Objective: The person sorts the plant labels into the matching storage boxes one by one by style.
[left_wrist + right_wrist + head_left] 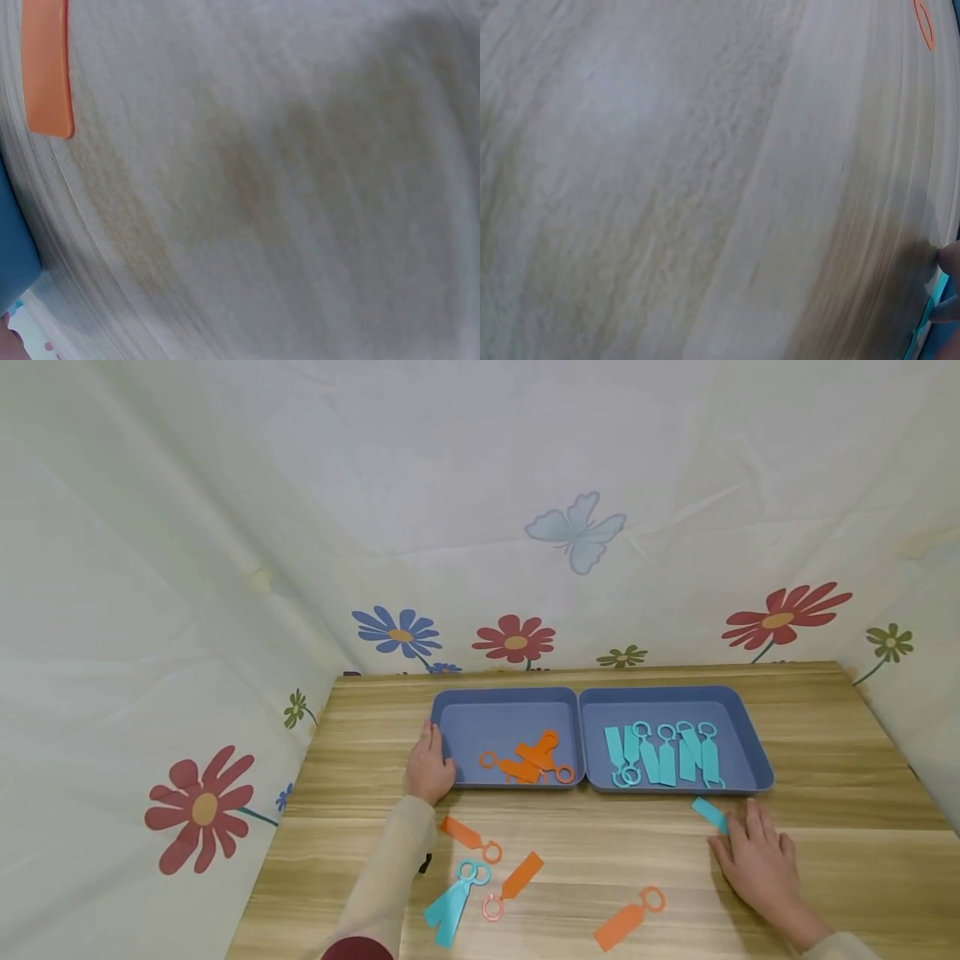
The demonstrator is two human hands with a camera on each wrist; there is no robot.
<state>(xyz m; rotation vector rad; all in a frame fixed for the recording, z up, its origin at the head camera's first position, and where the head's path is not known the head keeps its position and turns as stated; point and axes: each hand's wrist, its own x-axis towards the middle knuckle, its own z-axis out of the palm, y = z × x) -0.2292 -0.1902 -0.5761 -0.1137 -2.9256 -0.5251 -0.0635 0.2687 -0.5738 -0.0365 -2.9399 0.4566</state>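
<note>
My left hand (430, 767) rests against the outer left wall of the left blue tray (495, 697), its fingers fairly straight along the side. Orange plastic ring tags (521, 768) lie in that tray, partly overlapping. Just in front of the right blue tray (660, 695), my right hand (759, 864) has a turquoise ring tag (708, 814) between thumb and fingers; its ring end is hidden under the hand. The right wrist view shows fingertips (949, 259) at the turquoise edge. Several turquoise ring tags (667, 762) lie in the right tray, rings pointing different ways.
On the wooden table (360, 727), two overlapping turquoise tags (452, 902) lie beside the left forearm. Loose orange tags lie nearby: one (461, 833) by the left sleeve, another (522, 876) to its right, a third (619, 927) near the front. A flowered curtain (420, 543) hangs behind.
</note>
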